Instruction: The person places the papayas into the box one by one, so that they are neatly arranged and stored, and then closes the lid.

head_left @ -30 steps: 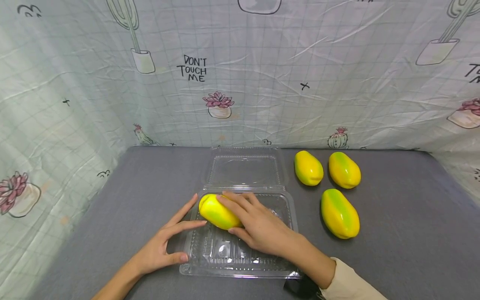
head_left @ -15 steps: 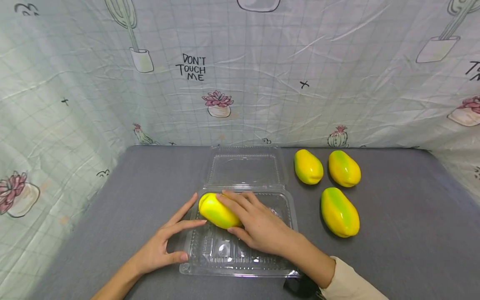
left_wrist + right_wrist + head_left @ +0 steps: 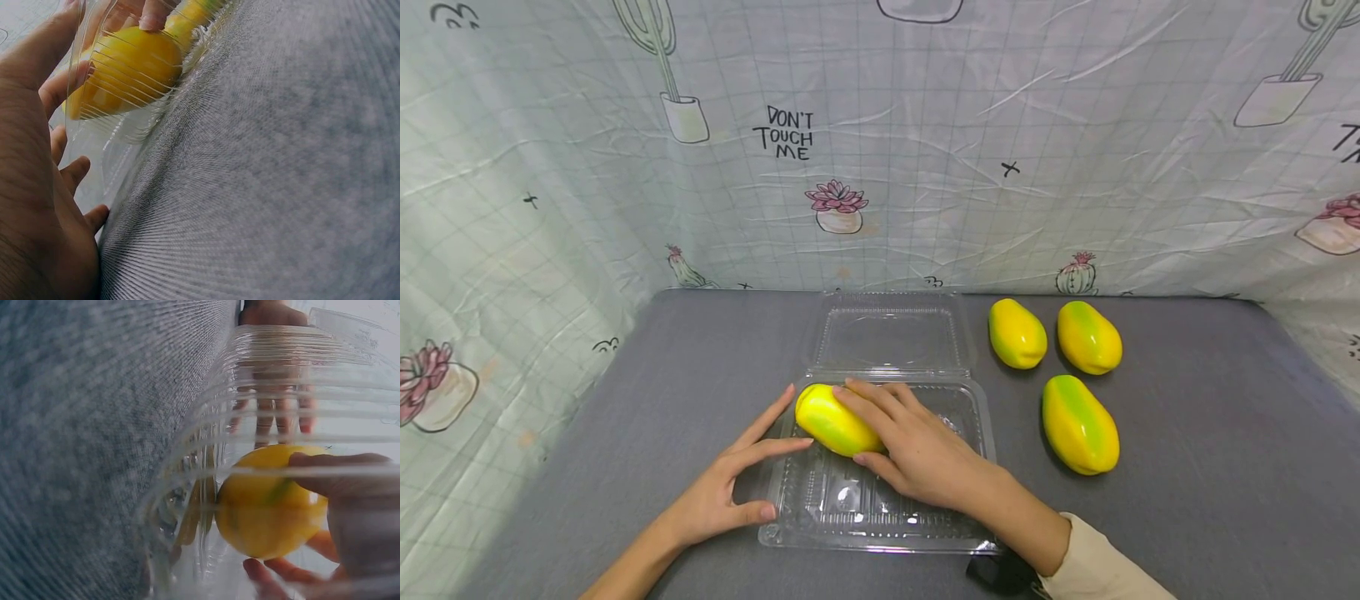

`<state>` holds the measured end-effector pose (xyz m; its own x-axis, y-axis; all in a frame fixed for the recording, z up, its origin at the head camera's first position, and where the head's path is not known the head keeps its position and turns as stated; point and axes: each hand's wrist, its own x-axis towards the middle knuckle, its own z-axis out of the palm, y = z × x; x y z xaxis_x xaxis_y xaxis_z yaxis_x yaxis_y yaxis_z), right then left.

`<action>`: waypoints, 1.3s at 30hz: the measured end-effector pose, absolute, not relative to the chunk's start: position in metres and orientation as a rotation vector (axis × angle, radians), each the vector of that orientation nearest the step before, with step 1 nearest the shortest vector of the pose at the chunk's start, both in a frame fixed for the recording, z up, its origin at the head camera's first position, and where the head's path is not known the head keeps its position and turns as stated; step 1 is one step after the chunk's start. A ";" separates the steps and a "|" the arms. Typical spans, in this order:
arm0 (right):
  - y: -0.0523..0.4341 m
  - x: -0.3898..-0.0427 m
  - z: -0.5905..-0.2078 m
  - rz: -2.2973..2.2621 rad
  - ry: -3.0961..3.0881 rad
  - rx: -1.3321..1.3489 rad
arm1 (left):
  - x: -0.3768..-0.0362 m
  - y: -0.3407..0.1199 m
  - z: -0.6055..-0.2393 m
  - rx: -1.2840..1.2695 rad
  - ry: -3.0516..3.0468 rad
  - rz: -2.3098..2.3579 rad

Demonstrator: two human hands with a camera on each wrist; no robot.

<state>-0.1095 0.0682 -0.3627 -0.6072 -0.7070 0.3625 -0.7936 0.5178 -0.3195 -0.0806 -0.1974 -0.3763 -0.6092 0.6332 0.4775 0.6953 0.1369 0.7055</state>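
A glossy yellow-green papaya [image 3: 835, 423] lies in the left back part of a clear plastic clamshell box [image 3: 880, 546], seen in the head view. My right hand [image 3: 917, 450] holds it from above, thumb on the near side and fingers over the far side. In the right wrist view the papaya [image 3: 269, 506] shows through the box wall, with the thumb against it. My left hand [image 3: 718, 496] has its fingers spread along the box's left edge, fingertips near the fruit's left end. Through the ribbed plastic, the left wrist view shows the papaya [image 3: 134, 69].
Behind the box's base, its hinged lid [image 3: 891, 342] lies folded back. To the right are three more papayas, one at the back [image 3: 1017, 335], one beside it [image 3: 1090, 337] and one closer [image 3: 1080, 425]. A patterned curtain [image 3: 925, 167] rises behind the grey tabletop [image 3: 1210, 467].
The papaya has shifted very slightly left in my right hand. Both hands are otherwise nearly still, and the box and the other papayas keep their places.
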 end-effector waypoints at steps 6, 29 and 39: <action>0.069 -0.109 -0.363 0.674 -2.569 1.287 | -0.086 -0.202 -0.391 -1.366 -2.307 -1.475; 0.071 -0.109 -0.357 0.624 -2.533 1.279 | -0.083 -0.199 -0.383 -1.369 -2.302 -1.479; 0.076 -0.106 -0.344 0.584 -2.573 1.243 | -0.082 -0.199 -0.380 -1.358 -2.312 -1.469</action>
<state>-0.1056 0.0757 -0.3442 -0.6164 -0.6976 0.3652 -0.7869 0.5623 -0.2541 -0.0817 -0.1986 -0.3800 -0.6025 0.6301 0.4900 0.7112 0.1451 0.6879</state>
